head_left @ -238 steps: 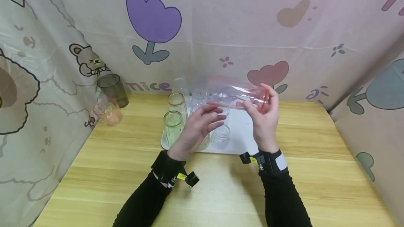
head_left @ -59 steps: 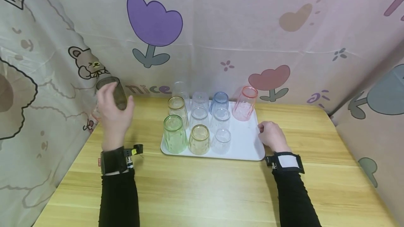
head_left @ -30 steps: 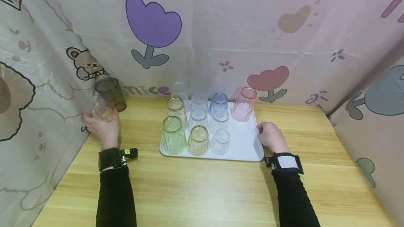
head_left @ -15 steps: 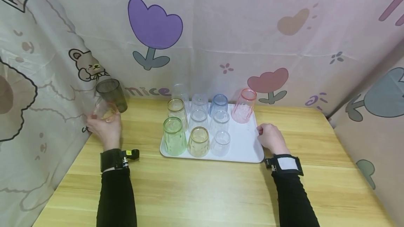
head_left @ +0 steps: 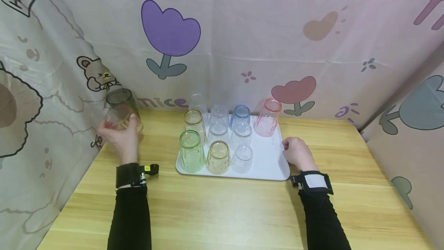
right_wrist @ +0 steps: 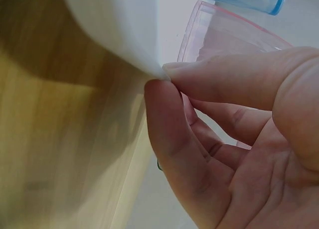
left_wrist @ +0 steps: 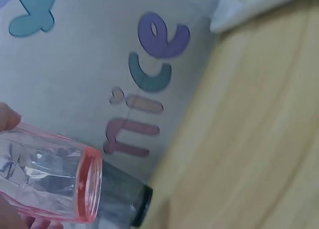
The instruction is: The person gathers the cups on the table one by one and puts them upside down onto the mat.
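My left hand [head_left: 118,128] grips a small pink glass [head_left: 120,120] at the table's far left, just in front of a dark grey cup [head_left: 121,101]. In the left wrist view the pink glass [left_wrist: 50,181] lies across my fingers [left_wrist: 7,117], its rim toward the grey cup [left_wrist: 124,204]. My right hand [head_left: 286,146] pinches the right edge of the white tray [head_left: 268,161]. The right wrist view shows thumb and finger [right_wrist: 164,104] meeting at the tray [right_wrist: 119,25] rim. A tall pink cup [head_left: 268,118] stands upside down on the tray's far right corner.
Several cups stand upside down on the tray: green [head_left: 189,151], amber [head_left: 218,157], blue [head_left: 240,115] and clear ones. Patterned curtains close in the table [head_left: 225,211] at the left, back and right. The grey cup stands against the left curtain.
My left hand has closed round the small pink glass and shifted it slightly right, away from the curtain. The right hand has stayed on the tray's edge.
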Tool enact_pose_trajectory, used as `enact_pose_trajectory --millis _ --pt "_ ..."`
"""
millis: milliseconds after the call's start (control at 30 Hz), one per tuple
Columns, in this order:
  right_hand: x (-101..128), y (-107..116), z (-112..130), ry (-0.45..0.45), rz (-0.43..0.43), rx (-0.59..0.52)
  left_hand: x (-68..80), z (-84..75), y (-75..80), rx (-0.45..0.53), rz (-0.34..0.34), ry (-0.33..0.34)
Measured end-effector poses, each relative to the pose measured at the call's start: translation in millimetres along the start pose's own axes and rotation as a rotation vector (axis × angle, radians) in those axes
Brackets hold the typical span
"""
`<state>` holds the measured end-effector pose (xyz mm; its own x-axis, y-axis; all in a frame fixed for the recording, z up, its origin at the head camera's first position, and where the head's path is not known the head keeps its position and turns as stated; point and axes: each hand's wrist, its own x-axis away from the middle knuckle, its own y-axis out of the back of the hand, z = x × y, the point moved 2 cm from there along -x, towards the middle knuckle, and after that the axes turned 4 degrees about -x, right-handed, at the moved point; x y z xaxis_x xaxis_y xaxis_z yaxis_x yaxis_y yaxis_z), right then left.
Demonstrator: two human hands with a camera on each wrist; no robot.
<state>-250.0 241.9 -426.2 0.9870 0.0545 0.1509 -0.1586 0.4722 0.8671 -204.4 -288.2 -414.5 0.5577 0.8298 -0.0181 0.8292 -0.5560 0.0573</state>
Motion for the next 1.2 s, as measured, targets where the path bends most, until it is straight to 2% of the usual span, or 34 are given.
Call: enact_pose_trajectory --millis 67,167,333,500,567,700,833,933,1067,1200 --pt "0 0 0 0.0 0.001 0.002 3.0 -4.7 -3.4 -0.004 -0.014 -0.027" --pt "0 0 0 0.003 0.003 0.001 7.4 -12.4 -8.7 0.059 -0.013 -0.038" --pt "0 0 0 0.009 0.001 0.0 17.5 -28.4 -19.7 0.251 0.035 -0.018" --pt "1 0 -1 0.01 -0.004 -0.001 35.9 -46.3 -31.6 0.455 0.108 -0.012" --pt "1 0 0 0.01 -0.005 -0.003 44.4 -52.4 -35.2 0.52 0.151 -0.015" --pt "1 0 0 0.01 -0.005 -0.001 59.9 -62.5 -39.6 0.583 0.25 -0.002" --pt "0 0 -1 0.014 -0.005 -0.001 72.1 -70.6 -43.0 0.626 0.403 0.008" --pt "0 0 -1 0.015 -0.008 -0.004 81.8 -74.8 -46.9 0.714 0.523 0.025" --pt "0 -1 -1 0.015 -0.013 -0.004 96.3 -78.6 -53.4 0.803 0.634 0.044" --pt "0 0 0 0.016 -0.017 -0.002 111.4 -81.7 -60.5 0.831 0.756 0.059"
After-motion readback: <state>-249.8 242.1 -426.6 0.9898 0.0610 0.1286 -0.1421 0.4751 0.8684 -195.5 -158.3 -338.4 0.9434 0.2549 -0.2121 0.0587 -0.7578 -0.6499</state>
